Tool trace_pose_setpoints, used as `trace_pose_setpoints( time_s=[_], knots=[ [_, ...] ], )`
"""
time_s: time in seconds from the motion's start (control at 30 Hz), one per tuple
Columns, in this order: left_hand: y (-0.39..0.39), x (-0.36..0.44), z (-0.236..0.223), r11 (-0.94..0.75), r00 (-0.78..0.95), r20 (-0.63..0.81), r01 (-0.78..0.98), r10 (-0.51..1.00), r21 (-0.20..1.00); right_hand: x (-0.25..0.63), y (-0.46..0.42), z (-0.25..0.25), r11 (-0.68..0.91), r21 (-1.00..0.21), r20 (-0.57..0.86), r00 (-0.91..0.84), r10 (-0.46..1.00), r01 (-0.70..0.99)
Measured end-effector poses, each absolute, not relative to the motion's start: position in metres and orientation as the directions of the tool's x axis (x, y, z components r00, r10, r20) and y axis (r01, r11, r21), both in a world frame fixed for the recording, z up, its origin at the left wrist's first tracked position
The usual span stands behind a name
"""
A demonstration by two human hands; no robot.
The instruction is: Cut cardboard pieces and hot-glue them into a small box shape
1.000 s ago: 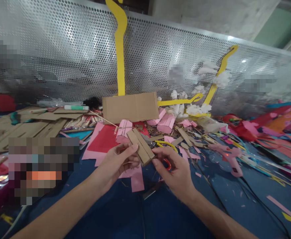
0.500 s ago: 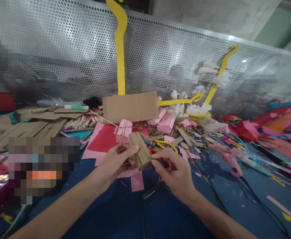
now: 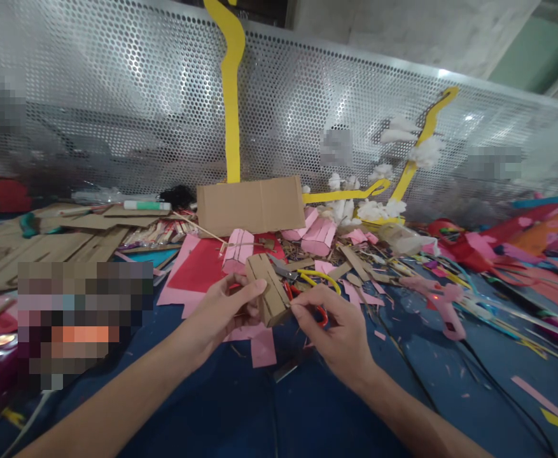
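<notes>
A small folded piece of brown cardboard (image 3: 268, 287) is held up over the blue table between both hands. My left hand (image 3: 221, 312) grips its left side with thumb and fingers. My right hand (image 3: 336, 327) pinches its lower right corner. Just behind the cardboard lie scissors with red handles (image 3: 317, 310) and a yellow-handled tool (image 3: 319, 275). A pink paper box (image 3: 238, 249) sits on a red sheet (image 3: 197, 267) beyond my left hand.
A larger cardboard panel (image 3: 250, 205) stands at the back against the perforated metal screen (image 3: 116, 108). Yellow cut-outs (image 3: 231, 95), white fluff, cardboard sheets (image 3: 44, 245) at left, a pink glue gun (image 3: 438, 299) with black cables and coloured paper scraps at right.
The cardboard piece was flat and open a second ago; now it is folded narrower and turned more upright between my hands. My hands stayed in about the same place.
</notes>
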State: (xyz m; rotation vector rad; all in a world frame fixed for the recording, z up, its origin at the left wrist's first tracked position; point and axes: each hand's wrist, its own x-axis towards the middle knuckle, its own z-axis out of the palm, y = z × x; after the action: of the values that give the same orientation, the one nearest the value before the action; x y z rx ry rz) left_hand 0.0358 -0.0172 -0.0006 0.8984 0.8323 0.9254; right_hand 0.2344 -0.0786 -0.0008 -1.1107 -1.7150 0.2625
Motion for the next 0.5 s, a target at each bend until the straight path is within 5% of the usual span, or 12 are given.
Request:
trace_pose_setpoints(
  time_s=[0.5],
  knots=[
    [-0.0163, 0.034, -0.0009, 0.301, 0.372, -0.191, -0.263, 0.908, 0.917, 0.2337, -0.0802, 0.0021, 0.456, -0.723, 0.506, -0.052, 0.861, 0.52]
  ],
)
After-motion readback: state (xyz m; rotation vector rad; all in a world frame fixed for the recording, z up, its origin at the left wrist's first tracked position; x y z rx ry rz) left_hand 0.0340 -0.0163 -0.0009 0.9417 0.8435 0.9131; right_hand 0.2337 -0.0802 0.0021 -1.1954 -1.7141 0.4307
